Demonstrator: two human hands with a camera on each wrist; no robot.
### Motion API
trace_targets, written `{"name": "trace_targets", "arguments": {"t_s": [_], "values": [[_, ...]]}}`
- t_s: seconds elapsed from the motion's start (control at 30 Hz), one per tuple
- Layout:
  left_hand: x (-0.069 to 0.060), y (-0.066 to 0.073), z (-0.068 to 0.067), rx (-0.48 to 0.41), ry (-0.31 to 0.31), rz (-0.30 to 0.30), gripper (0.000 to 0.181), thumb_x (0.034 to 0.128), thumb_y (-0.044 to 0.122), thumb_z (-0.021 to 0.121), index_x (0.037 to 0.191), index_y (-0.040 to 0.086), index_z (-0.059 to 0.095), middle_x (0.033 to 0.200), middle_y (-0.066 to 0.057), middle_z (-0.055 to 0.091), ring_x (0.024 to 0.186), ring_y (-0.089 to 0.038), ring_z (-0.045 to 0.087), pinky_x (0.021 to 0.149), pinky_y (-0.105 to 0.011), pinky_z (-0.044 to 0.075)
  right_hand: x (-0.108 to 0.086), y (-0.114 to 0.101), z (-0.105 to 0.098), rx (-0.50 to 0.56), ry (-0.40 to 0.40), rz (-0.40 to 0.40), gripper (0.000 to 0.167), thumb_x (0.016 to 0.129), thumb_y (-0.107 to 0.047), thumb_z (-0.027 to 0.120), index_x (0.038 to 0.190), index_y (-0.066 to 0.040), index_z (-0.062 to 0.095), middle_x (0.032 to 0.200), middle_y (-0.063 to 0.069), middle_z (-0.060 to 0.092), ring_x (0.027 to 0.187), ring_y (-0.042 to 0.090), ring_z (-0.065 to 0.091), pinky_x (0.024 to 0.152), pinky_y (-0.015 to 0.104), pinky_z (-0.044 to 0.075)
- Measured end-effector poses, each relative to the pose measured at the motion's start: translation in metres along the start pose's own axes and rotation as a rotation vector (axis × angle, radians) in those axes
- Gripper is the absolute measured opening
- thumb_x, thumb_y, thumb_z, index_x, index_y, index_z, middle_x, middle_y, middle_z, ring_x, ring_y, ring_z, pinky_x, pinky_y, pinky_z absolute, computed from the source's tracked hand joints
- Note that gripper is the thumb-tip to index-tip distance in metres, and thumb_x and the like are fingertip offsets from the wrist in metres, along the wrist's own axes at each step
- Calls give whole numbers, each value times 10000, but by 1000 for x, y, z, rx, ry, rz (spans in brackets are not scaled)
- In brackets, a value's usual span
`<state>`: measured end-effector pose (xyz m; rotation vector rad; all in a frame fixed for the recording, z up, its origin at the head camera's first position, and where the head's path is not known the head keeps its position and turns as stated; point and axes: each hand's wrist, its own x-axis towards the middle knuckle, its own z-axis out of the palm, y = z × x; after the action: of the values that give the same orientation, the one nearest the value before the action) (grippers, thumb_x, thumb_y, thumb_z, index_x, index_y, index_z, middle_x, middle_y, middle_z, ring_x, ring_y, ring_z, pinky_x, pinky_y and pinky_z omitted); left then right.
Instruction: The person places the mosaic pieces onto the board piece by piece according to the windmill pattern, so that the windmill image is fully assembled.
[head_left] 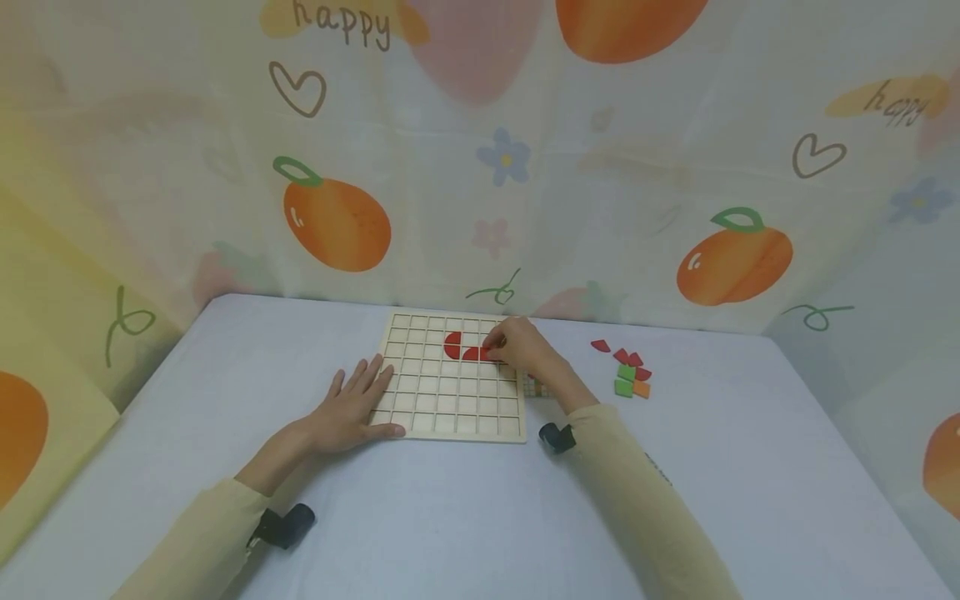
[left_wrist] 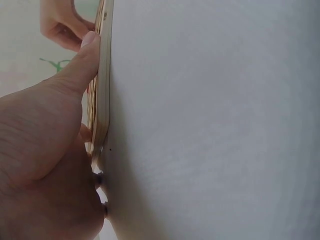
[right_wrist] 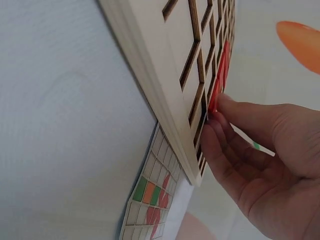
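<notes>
A wooden grid board [head_left: 450, 404] lies on the table with red pieces [head_left: 452, 345] set in some upper squares. My left hand [head_left: 341, 417] rests at the board's left side, fingers spread and the thumb on its near left corner; the left wrist view shows that thumb [left_wrist: 82, 65] against the edge. Over the board's upper right, my right hand [head_left: 522, 346] pinches a red tile [right_wrist: 215, 100] between thumb and fingers, down at the grid. Its exact shape is mostly covered by the fingers.
Right of the board lie loose red tiles [head_left: 621, 356], green tiles [head_left: 624, 387] and an orange tile [head_left: 641, 389]. A printed pattern card [right_wrist: 150, 195] sits partly under the board's right edge. A fruit-patterned curtain [head_left: 600, 183] hangs behind the table.
</notes>
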<state>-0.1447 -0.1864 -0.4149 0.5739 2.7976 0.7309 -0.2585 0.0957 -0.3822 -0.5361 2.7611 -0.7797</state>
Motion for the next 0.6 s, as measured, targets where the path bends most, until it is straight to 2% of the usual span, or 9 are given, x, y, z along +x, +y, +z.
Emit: {"name": "trace_targets", "arguments": {"t_s": [0.2, 0.4, 0.6], "values": [[0, 1, 0, -11, -6, -2, 1002, 883, 512, 664, 1526, -73, 166, 1603, -276, 42, 1462, -477, -8, 1126, -648, -45, -4, 4, -5, -20, 10, 11, 211, 949, -191, 666, 1123, -89, 728, 1103, 34, 688, 1016, 189, 604, 943, 358, 486], [-1, 1, -1, -11, -6, 0, 1004, 882, 507, 668, 1525, -77, 165, 1601, -280, 42, 1460, -480, -6, 1126, -648, -44, -11, 8, -18, -14, 18, 46, 229, 958, -188, 654, 1152, -83, 712, 1123, 54, 679, 1010, 210, 593, 951, 367, 488], [-1, 1, -1, -17, -8, -3, 1006, 884, 511, 663, 1525, -78, 160, 1601, -282, 33, 1461, -477, -15, 1126, -645, -49, -17, 23, -33, -54, 26, 3, 219, 952, -142, 654, 1141, -49, 716, 1089, 85, 697, 985, 230, 616, 911, 372, 507]]}}
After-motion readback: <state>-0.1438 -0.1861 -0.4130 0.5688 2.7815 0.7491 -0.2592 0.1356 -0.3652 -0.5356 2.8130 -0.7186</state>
